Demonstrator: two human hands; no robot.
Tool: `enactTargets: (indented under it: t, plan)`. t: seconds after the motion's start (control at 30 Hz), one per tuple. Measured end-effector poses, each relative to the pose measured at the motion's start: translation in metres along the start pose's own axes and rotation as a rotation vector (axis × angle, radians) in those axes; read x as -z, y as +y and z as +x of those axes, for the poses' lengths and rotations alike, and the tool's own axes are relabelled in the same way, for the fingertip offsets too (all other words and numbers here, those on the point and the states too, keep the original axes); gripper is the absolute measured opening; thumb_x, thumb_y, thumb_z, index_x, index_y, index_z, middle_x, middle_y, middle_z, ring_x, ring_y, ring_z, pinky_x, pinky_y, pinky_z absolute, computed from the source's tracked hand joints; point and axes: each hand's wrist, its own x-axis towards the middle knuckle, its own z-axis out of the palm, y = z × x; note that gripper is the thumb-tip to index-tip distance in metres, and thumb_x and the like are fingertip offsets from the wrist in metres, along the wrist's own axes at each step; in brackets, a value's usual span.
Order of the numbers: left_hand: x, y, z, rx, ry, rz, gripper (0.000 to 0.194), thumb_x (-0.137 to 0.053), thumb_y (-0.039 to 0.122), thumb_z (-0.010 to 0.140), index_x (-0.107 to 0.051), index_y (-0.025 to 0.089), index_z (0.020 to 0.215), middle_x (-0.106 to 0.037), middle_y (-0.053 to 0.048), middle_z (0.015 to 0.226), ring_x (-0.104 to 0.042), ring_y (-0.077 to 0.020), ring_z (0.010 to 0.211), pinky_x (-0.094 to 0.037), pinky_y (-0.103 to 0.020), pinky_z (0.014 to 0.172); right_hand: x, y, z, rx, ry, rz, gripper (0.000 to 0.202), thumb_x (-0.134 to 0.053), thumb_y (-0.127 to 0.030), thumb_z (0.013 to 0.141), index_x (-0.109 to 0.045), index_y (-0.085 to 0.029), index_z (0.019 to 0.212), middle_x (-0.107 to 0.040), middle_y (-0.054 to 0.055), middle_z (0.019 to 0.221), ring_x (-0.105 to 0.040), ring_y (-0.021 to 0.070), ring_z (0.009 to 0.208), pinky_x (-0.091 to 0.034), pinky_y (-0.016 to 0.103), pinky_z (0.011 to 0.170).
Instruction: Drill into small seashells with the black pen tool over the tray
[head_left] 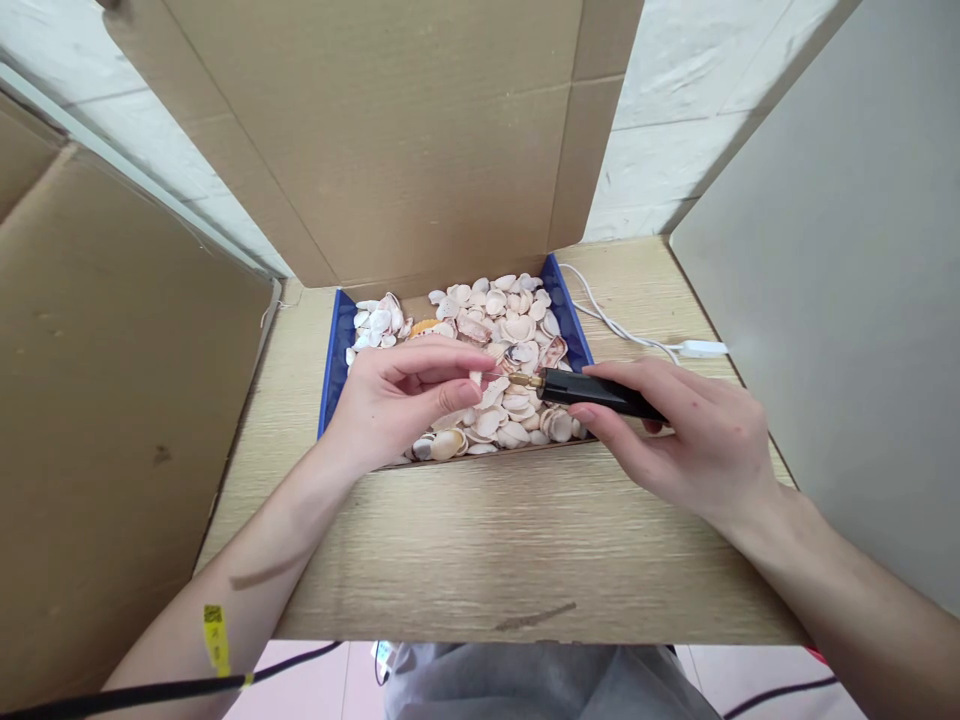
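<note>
My left hand (405, 395) pinches a small pale seashell (476, 378) between thumb and fingers, above a shallow box. My right hand (675, 430) is wrapped round a black handheld mini drill (592, 391) with a brass chuck. The drill's thin bit points left and its tip meets or nearly meets the shell; contact is too small to tell. Under both hands lies the blue-sided box (328, 370), holding many white, cream and pinkish seashells (517, 325). A smaller group of white shells (379, 320) lies in its left back corner.
The box's tall cardboard lid (390, 130) stands up behind it. Cardboard (112, 380) walls the left, a grey panel (840, 250) the right. A white cable (611, 325) with an inline piece (701, 348) runs along the wooden table (450, 560). A black cable (150, 695) crosses the lower left.
</note>
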Motion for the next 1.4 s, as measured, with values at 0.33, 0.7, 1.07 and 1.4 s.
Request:
enactTargets:
  t: [0.33,0.7,1.07,1.4]
  plan:
    - [0.0035,-0.0033,-0.0016,0.191,0.021,-0.007,0.021,-0.081,0.031,0.072,-0.080,0.024,0.092,-0.078,-0.006,0.097,-0.072,-0.0226,0.095,-0.060,-0.033,0.084,-0.0009,0.0000,-0.0018,0.047,0.050,-0.063,0.018,-0.068,-0.029,0.087,-0.063,-0.025,0.103,-0.073,-0.001,0.080,-0.066,0.0124,0.059,-0.048,0.025,0.050]
    - [0.0030,-0.0023,0.0001,0.226,-0.003,-0.030,0.022,-0.080,0.032,0.073,-0.080,0.022,0.093,-0.077,-0.007,0.103,-0.071,-0.0218,0.099,-0.059,-0.030,0.085,-0.0021,0.0027,-0.0010,0.095,0.104,-0.033,0.031,-0.073,-0.023,0.082,-0.061,-0.025,0.110,-0.074,0.003,0.088,-0.069,0.0164,0.068,-0.055,0.029,0.061]
    - [0.0053,-0.0022,-0.0027,0.276,-0.075,-0.101,0.024,-0.080,0.035,0.073,-0.080,0.023,0.094,-0.078,-0.006,0.083,-0.074,-0.0201,0.075,-0.063,-0.030,0.071,-0.0015,0.0056,0.0006,0.092,0.123,-0.050,0.032,-0.072,-0.022,0.082,-0.061,-0.026,0.112,-0.073,0.004,0.089,-0.068,0.0190,0.072,-0.055,0.032,0.064]
    - [0.0044,-0.0038,-0.0031,0.155,0.026,-0.041,0.020,-0.082,0.028,0.071,-0.080,0.025,0.091,-0.078,-0.004,0.093,-0.074,-0.0177,0.083,-0.061,-0.025,0.075,-0.0019,-0.0005,-0.0013,0.034,0.008,-0.012,0.017,-0.067,-0.028,0.087,-0.063,-0.022,0.102,-0.073,-0.001,0.078,-0.061,0.0092,0.053,-0.043,0.022,0.044]
